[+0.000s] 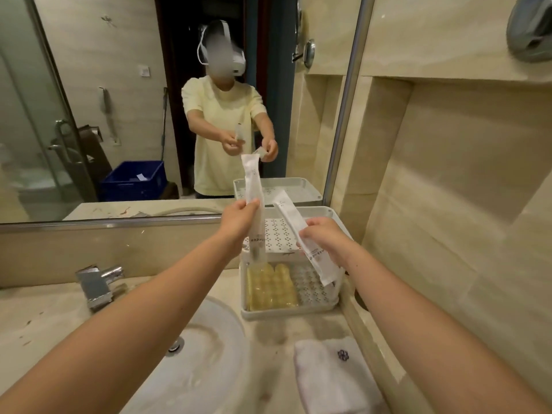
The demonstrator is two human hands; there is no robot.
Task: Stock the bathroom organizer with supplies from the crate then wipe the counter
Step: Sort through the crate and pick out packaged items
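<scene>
while both arms are stretched over the beige stone counter (35,321), a blue plastic crate (133,180) is seen reflected at far left in the wall mirror (89,85). a square chrome faucet (98,285) is mounted behind the round white sink basin (203,354). a long white paper sachet (252,180) is pinched upright by the left hand (239,219), with its lower end hanging in front of the white perforated two-tier plastic organizer (286,313). yellow wrapped items (271,289) are stored in the left part of the organizer's lower tier. a second long white sachet (291,219) is gripped at a slant by the right hand (325,239), above the top tier. the hands are held apart, each clamped on its own sachet. a folded white towel (331,380) is laid on the counter near the organizer's front.
</scene>
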